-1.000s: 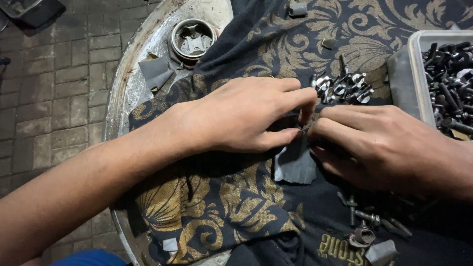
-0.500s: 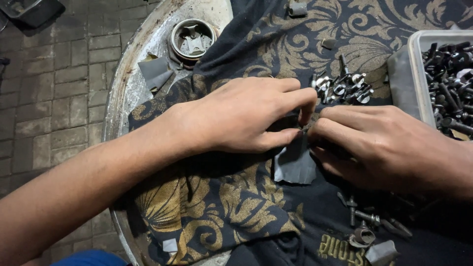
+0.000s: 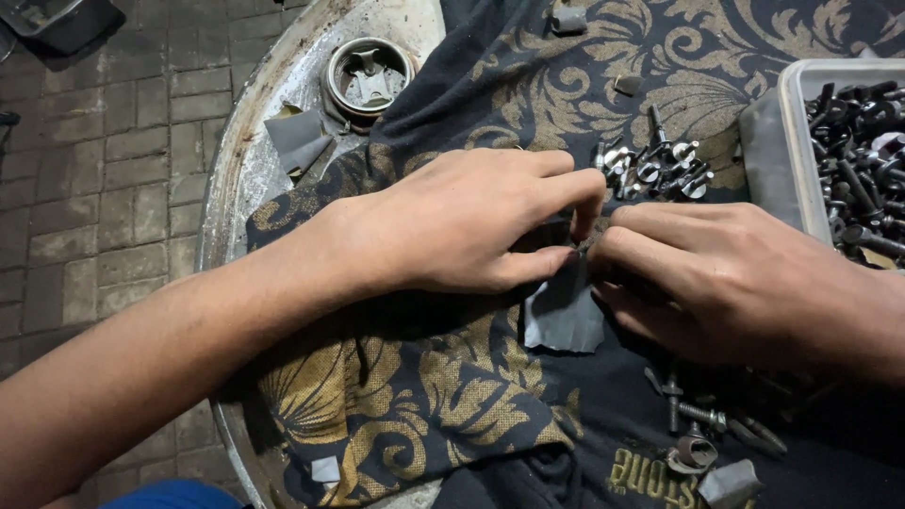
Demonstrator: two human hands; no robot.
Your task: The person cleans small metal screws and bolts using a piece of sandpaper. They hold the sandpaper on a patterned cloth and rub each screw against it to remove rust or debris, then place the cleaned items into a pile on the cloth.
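Observation:
My left hand (image 3: 462, 221) and my right hand (image 3: 726, 278) meet fingertip to fingertip over a dark cloth with gold floral print (image 3: 452, 396). Between the fingers of both hands is the top of a grey strip of sandpaper (image 3: 564, 319), which hangs down onto the cloth. What else the fingertips pinch is hidden. Just beyond the fingers lies a small heap of shiny bolts and washers (image 3: 660, 165).
A clear plastic tub (image 3: 792, 141) full of dark bolts stands at the right. A round metal tray (image 3: 236, 179) lies under the cloth, with a small tin (image 3: 370, 73) and a grey scrap (image 3: 300, 137) on it. Loose bolts (image 3: 698, 415) lie near me. Brick paving lies to the left.

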